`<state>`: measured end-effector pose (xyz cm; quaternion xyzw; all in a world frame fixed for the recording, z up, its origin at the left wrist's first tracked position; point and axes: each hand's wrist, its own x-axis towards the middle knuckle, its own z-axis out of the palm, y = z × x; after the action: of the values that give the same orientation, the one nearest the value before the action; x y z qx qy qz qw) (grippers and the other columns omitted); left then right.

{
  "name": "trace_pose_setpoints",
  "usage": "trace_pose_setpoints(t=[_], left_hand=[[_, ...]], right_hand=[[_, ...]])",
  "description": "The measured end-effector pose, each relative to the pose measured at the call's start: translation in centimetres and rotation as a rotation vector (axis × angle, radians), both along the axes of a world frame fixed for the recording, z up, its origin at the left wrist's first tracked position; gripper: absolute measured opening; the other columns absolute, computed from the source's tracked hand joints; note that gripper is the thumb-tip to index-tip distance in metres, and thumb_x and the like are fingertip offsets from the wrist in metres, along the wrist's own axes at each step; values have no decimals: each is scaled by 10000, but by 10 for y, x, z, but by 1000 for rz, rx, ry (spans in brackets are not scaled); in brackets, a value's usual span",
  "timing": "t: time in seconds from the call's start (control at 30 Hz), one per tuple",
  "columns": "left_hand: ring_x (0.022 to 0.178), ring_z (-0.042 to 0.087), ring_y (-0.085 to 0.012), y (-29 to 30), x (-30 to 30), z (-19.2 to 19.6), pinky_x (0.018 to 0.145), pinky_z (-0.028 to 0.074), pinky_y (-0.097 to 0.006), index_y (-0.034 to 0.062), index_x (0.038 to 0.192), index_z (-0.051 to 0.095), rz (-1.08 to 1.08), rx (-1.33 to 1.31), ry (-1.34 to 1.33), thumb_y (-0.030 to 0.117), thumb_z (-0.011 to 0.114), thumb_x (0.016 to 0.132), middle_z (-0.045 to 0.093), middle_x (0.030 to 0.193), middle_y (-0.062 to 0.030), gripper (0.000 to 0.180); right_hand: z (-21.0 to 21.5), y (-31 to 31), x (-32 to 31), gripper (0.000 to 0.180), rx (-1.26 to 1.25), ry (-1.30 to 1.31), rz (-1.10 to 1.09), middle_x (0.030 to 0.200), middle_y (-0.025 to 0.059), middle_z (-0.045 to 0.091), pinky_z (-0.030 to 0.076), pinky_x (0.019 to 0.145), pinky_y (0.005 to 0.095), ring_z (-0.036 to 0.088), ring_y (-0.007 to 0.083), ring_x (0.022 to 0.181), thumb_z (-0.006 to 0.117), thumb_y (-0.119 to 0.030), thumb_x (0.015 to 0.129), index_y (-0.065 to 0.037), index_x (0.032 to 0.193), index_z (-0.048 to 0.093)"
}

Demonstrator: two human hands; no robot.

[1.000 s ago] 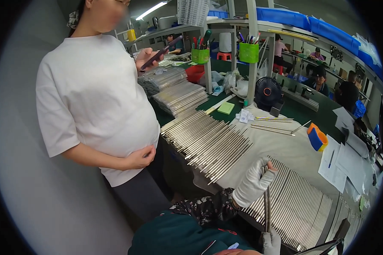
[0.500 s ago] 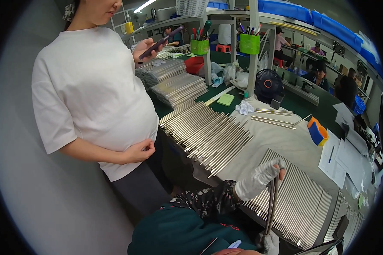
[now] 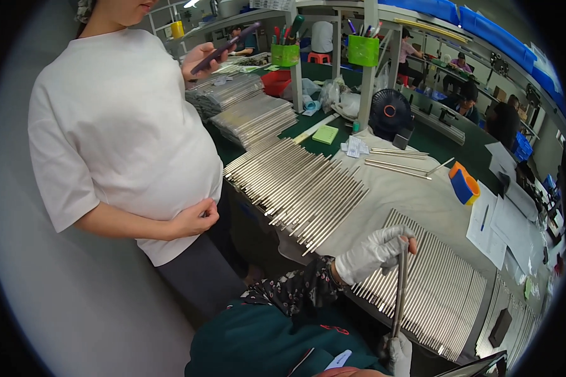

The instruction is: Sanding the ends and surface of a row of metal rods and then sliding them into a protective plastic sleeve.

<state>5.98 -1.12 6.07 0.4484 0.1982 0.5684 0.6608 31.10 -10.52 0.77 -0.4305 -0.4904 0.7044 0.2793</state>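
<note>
My left hand (image 3: 370, 255), in a white glove with bare fingertips, is closed round the upper end of slim metal rods (image 3: 400, 292). They stand steeply in front of me, side by side, so that I cannot count them for certain. Down at the lower edge, my gloved right hand (image 3: 399, 355) grips their other end. Right behind the held rods lies a wide row of silvery metal rods (image 3: 443, 286), set closely side by side on the pale cloth (image 3: 352, 220). Further left, a looser heap of similar rods (image 3: 299, 188) has uneven ends.
A person in a white shirt (image 3: 126, 125) stands at the left, holding a phone (image 3: 223, 49). Beyond the cloth are a small black fan (image 3: 390, 116), a blue-and-orange tape roll (image 3: 464, 184) and papers (image 3: 490, 229). A dark block (image 3: 500, 328) rests on more rods at the right.
The held rods, spread apart at the top before, now line up closely. My left hand has shifted slightly left and down. The whole view has moved a little.
</note>
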Motion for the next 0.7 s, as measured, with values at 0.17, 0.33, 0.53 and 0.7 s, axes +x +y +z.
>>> trace_pose_setpoints(t=[0.17,0.33,0.53,0.7], left_hand=[[702,530,-50,-5,-17,-2,568,444,-180,87,1146,545,17,3,94,171,658,894,561,917,14,288],[698,537,-51,7,-5,-9,555,447,-179,83,1164,554,61,-61,67,177,652,900,587,930,11,297],[599,486,-36,7,1,-6,519,407,-187,58,1059,587,117,-160,201,196,649,904,583,771,27,217],[502,427,-34,13,11,-4,460,360,-167,52,1044,566,322,-170,409,192,652,900,527,708,35,219]], right_hand=[[9,7,-15,279,-108,127,34,756,10,495,341,559,213,410,77,614,533,-275,950,3,957,550],[12,4,-16,252,-158,172,-55,772,6,490,333,573,206,400,75,624,519,-248,956,1,973,554],[11,-2,-15,209,-158,193,-75,745,-3,467,313,553,210,376,70,606,493,-206,964,-5,982,551],[15,-1,-17,190,-87,188,-104,653,-24,416,280,527,206,331,55,558,464,-174,972,-2,969,545]])
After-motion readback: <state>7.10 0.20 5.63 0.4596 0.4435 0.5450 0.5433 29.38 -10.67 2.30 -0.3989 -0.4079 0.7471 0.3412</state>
